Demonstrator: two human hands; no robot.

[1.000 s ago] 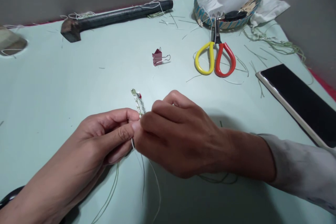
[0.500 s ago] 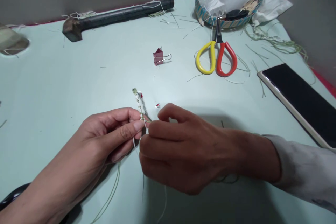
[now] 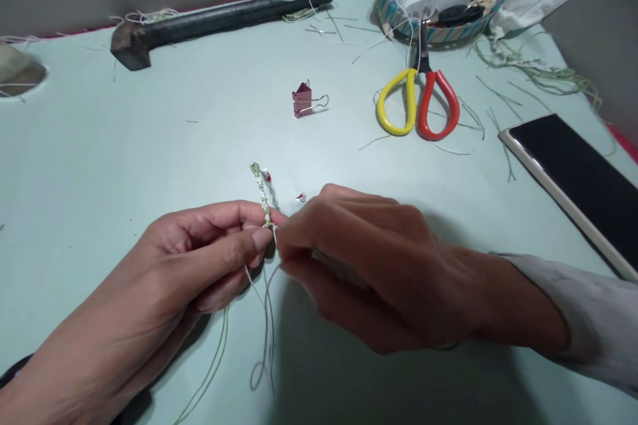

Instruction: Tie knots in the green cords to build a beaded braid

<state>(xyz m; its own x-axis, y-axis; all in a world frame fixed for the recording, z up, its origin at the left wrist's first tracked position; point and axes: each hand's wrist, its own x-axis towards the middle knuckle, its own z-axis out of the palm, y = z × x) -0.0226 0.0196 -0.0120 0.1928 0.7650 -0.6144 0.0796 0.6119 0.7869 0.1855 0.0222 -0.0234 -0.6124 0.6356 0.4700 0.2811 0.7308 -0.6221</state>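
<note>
Between thumb and forefinger of my left hand [image 3: 199, 259] is the lower end of a narrow knotted cord braid [image 3: 263, 194], white and green with a small loop at its top. My right hand [image 3: 369, 265] is closed right beside it, thumb and forefinger pinched on a thin pale cord [image 3: 269, 292] that hangs in a curl below. Exactly how the fingertips grip the cord is partly hidden and a little blurred. Two green cords [image 3: 212, 362] trail under my left hand. A small red and white piece [image 3: 300, 197] lies just beyond my right hand.
A maroon binder clip [image 3: 302, 101] stands beyond the hands. Scissors [image 3: 417, 103] with yellow and red handles lean against a basket [image 3: 451, 32] of plastic tubes. A phone [image 3: 573, 179] lies right, a hammer [image 3: 224, 23] at the back, thread scraps [image 3: 543, 76] at back right.
My right hand has turned and shifted slightly right, its thumb and forefinger now pinched by the braid. The hanging pale cord has changed into a curl. My left hand keeps its hold.
</note>
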